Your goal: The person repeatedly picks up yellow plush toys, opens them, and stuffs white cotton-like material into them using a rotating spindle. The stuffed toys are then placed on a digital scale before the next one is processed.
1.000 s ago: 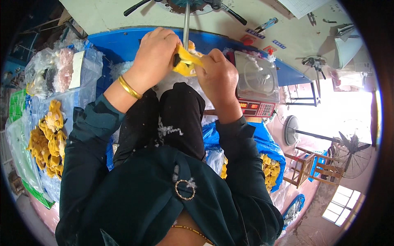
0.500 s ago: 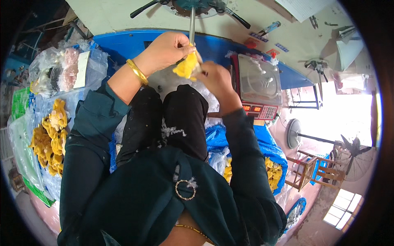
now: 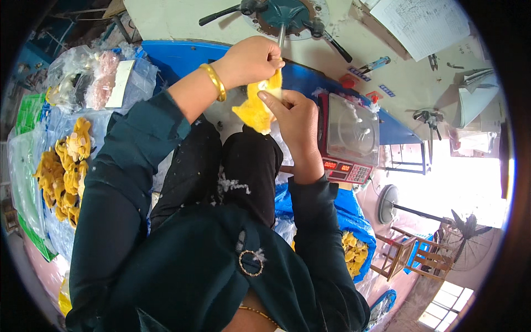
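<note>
A limp yellow plush toy skin (image 3: 253, 112) hangs at the end of a thin metal tube (image 3: 282, 36) that juts toward me from the machine. My left hand (image 3: 251, 60) pinches the skin's upper edge right by the tube's end. Lower down on the right, my right hand (image 3: 296, 116) grips the skin's side, its thumb lying across the yellow fabric. Whether the tube goes inside the skin is hidden by my fingers. A small white patch shows on the fabric near the right thumb.
Yellow plush pieces (image 3: 69, 171) lie heaped on plastic at the left, below a clear bag (image 3: 69, 80). At the right stand a scale (image 3: 347, 170) with a red display and a blue sack (image 3: 359, 221) of yellow pieces. Black-handled levers (image 3: 334, 47) flank the tube.
The skin has opened out and hangs longer and lower. My right hand has shifted down, with its thumb on the fabric's front. My left hand still pinches by the tube. The whole view has shifted slightly.
</note>
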Motion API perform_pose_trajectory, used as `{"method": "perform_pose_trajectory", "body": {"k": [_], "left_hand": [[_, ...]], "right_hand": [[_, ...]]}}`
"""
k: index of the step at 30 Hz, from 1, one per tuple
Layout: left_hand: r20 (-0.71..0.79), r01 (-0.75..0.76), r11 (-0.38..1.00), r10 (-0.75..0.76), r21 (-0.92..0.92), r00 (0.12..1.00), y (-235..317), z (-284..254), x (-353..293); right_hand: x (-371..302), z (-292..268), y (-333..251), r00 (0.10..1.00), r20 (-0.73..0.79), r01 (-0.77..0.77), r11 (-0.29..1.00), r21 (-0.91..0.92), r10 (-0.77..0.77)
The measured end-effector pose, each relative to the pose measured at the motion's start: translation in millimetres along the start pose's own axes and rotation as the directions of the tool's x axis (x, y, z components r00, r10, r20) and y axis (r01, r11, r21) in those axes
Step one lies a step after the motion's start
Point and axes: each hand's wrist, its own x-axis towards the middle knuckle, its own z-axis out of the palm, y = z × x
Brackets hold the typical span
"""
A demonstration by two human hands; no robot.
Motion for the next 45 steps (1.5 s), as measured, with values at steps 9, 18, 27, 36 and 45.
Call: {"method": "perform_pose_trajectory", "body": {"k": [9,18,27,36,45], "left_hand": [[-0.021,-0.021,0.999,0.022,0.039,1.0,27.2,7.1,-46.5],[0.143,0.119,0.967,-0.087,-0.227,0.986,-2.7,6.7,-32.4],[0.245,0.315,0.876,-0.235,-0.366,0.94,16.2,-1.7,-35.6],[0.174,0.194,0.981,-0.196,0.033,0.965,17.7,-3.8,-47.2],[-0.036,0.011,0.97,-0.002,0.243,0.999,27.2,7.5,-75.1]], "right_hand": [[-4.9,-3.5,18.9,0.984,-0.026,0.178,0.984,0.001,-0.178],[38.6,-3.8,52.6,0.919,-0.189,0.346,0.938,-0.032,-0.346],[-19.0,42.5,23.4,0.782,-0.349,0.358,0.83,-0.428,-0.517],[38.4,30.1,42.0,0.942,-0.043,-0.171,0.587,0.791,0.333],[66.6,26.0,39.3,0.954,-0.053,-0.197,0.755,0.626,0.293]]}}
